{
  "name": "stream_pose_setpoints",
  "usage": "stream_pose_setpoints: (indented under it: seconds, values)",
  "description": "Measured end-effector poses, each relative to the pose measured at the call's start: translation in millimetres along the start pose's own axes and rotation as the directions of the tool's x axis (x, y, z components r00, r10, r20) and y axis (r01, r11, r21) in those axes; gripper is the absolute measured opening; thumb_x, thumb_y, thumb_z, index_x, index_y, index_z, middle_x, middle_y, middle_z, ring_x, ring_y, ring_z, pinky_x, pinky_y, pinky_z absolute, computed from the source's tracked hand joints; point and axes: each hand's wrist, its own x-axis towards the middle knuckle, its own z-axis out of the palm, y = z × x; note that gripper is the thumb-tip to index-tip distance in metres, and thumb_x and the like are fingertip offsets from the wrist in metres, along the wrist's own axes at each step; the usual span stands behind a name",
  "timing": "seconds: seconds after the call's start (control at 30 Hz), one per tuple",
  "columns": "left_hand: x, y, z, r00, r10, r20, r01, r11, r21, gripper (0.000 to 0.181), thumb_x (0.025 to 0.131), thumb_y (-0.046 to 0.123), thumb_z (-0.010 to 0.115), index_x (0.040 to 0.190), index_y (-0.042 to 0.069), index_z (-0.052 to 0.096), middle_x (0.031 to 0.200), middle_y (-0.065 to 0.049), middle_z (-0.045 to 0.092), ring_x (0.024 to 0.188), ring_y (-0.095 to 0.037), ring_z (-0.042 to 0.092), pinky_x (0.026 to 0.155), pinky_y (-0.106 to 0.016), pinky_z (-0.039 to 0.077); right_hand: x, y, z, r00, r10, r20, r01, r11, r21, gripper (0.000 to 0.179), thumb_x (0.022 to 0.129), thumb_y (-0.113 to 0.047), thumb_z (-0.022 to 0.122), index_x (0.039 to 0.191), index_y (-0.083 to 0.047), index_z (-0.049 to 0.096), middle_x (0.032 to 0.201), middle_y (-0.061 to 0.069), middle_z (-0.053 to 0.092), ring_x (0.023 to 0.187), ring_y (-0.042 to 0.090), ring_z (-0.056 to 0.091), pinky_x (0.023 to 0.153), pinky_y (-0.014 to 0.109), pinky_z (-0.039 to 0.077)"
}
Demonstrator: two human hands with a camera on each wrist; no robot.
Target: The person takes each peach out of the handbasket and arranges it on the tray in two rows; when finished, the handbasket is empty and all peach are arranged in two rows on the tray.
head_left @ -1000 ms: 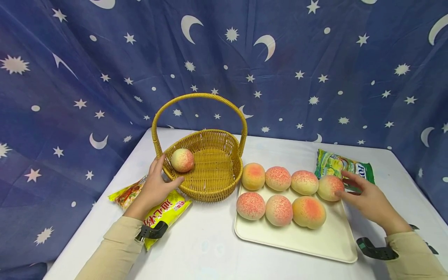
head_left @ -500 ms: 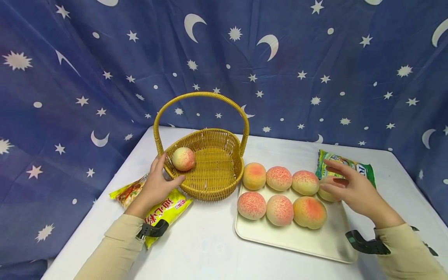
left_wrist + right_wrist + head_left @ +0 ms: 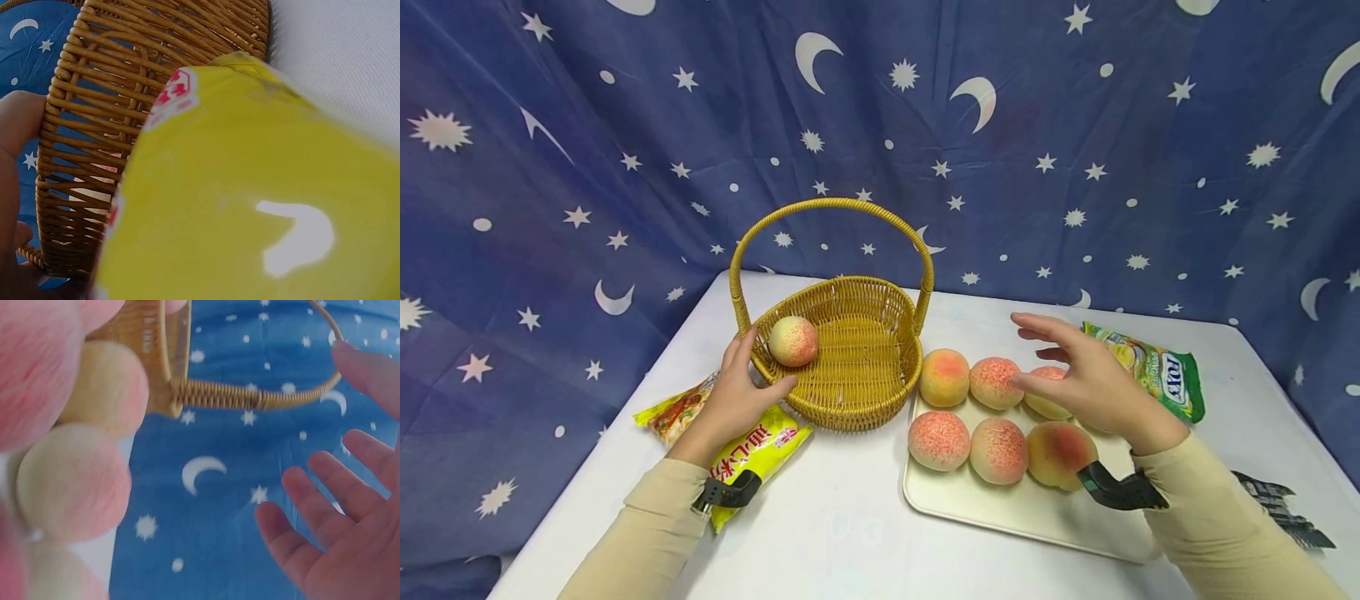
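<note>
A golden wicker basket (image 3: 857, 358) with a tall arched handle stands at the back, one peach (image 3: 793, 341) inside at its left. My left hand (image 3: 730, 408) holds the basket's left rim near the handle base; the left wrist view shows the thumb on the rim (image 3: 47, 150). Over the right part of a cream tray (image 3: 985, 512), my right hand (image 3: 1097, 383) is raised, fingers spread and nothing in it. Several peaches (image 3: 938, 441) lie on the tray in two rows; the hand and wrist partly cover those at the right. In the right wrist view the palm (image 3: 356, 544) is bare.
A yellow food packet (image 3: 760, 450) lies under my left forearm, against the basket. Behind the tray's right side is a green packet (image 3: 1172, 379). A dark, flat item (image 3: 1285, 508) lies beside my right sleeve. A blue moon-and-star cloth (image 3: 880, 150) hangs behind the white table.
My right hand has left the rightmost back-row peach and moved left over the tray, lifted and empty. My left hand has stayed at the basket. The basket and peaches stay where they were.
</note>
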Motion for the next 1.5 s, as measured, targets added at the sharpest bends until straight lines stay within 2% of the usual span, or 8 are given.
stream_pose_setpoints:
  seconds: [0.07, 0.17, 0.47, 0.6, 0.77, 0.9, 1.33, 1.5]
  values:
    - [0.0, -0.4, 0.4, 1.0, 0.0, 0.0, 0.0, 1.0, 0.005, 0.106, 0.091, 0.044, 0.071, 0.163, 0.018, -0.003, 0.165, -0.019, -0.01, 0.146, -0.053, 0.005, 0.108, -0.073, 0.016, 9.6, -4.4, 6.0, 0.999, -0.009, 0.031, 0.008, 1.0, 0.007, 0.07, 0.083, -0.005, 0.082, 0.145, -0.002, 0.05, 0.141, 0.018, 0.054, 0.121, 0.034, 0.056, 0.098, 0.033, 0.049]
    - [-0.6, -0.3, 0.0, 1.0, -0.002, -0.002, 0.002, 1.0, 0.011, 0.107, 0.091, 0.046, 0.071, 0.163, 0.018, -0.003, 0.165, -0.02, -0.01, 0.145, -0.053, 0.006, 0.108, -0.074, 0.017, 25.0, -10.7, 17.5, 0.998, -0.016, 0.068, 0.014, 0.999, 0.031, 0.069, 0.084, -0.008, 0.082, 0.145, -0.003, 0.05, 0.141, 0.016, 0.054, 0.122, 0.031, 0.056, 0.098, 0.047, 0.048]
    - [0.3, 0.5, -0.2, 1.0, 0.005, -0.006, -0.005, 1.0, 0.017, 0.106, 0.091, 0.045, 0.071, 0.163, 0.017, -0.002, 0.164, -0.02, -0.009, 0.145, -0.054, 0.005, 0.108, -0.074, 0.017, 72.7, -32.1, 60.9, 0.985, -0.086, 0.151, 0.07, 0.991, 0.114, 0.066, 0.085, -0.011, 0.08, 0.144, -0.001, 0.052, 0.142, 0.013, 0.054, 0.124, 0.031, 0.054, 0.097, 0.044, 0.049]
    - [0.1, -1.6, 0.6, 1.0, 0.004, -0.006, -0.004, 1.0, 0.017, 0.106, 0.091, 0.045, 0.071, 0.163, 0.017, -0.002, 0.165, -0.02, -0.009, 0.145, -0.053, 0.006, 0.108, -0.073, 0.017, 96.0, -37.2, 79.7, 0.972, -0.061, 0.225, 0.043, 0.996, 0.084, 0.068, 0.086, -0.018, 0.08, 0.147, -0.008, 0.05, 0.143, 0.008, 0.053, 0.125, 0.026, 0.053, 0.098, 0.042, 0.048]
    - [-0.2, -3.6, 1.5, 1.0, 0.01, -0.005, -0.01, 1.0, 0.017, 0.105, 0.091, 0.043, 0.071, 0.163, 0.017, -0.002, 0.165, -0.02, -0.009, 0.145, -0.053, 0.007, 0.108, -0.073, 0.018, 120.9, -41.8, 99.6, 0.942, -0.021, 0.336, -0.006, 0.997, 0.081, 0.075, 0.085, -0.023, 0.081, 0.151, -0.013, 0.046, 0.148, 0.004, 0.048, 0.129, 0.026, 0.05, 0.103, 0.042, 0.045]
    - [-0.5, -3.4, 0.1, 1.0, 0.008, -0.005, -0.007, 1.0, 0.02, 0.105, 0.091, 0.045, 0.071, 0.163, 0.017, -0.002, 0.165, -0.019, -0.009, 0.145, -0.053, 0.006, 0.108, -0.074, 0.018, 137.4, -44.1, 115.4, 0.927, -0.001, 0.376, -0.027, 0.997, 0.071, 0.072, 0.087, -0.024, 0.079, 0.15, -0.014, 0.046, 0.149, 0.004, 0.047, 0.131, 0.028, 0.049, 0.105, 0.043, 0.043]
    - [-0.8, -0.8, -1.9, 1.0, 0.006, -0.001, -0.006, 1.0, 0.025, 0.107, 0.09, 0.051, 0.07, 0.163, 0.018, -0.002, 0.165, -0.019, -0.008, 0.145, -0.054, 0.008, 0.107, -0.075, 0.018, 165.3, -37.3, 165.4, 0.898, 0.071, 0.434, -0.07, 0.997, -0.018, 0.076, 0.09, -0.03, 0.077, 0.155, -0.018, 0.04, 0.155, 0.004, 0.042, 0.136, 0.029, 0.044, 0.11, 0.044, 0.038]
    - [-0.2, -1.4, -1.9, 1.0, 0.008, -0.002, -0.008, 0.999, 0.032, 0.108, 0.09, 0.053, 0.069, 0.163, 0.018, -0.003, 0.165, -0.02, -0.009, 0.144, -0.055, 0.008, 0.106, -0.076, 0.018, 172.1, -38.1, 181.7, 0.893, 0.095, 0.441, -0.104, 0.995, -0.004, 0.08, 0.089, -0.03, 0.079, 0.156, -0.018, 0.037, 0.157, 0.006, 0.039, 0.139, 0.028, 0.041, 0.112, 0.044, 0.035]
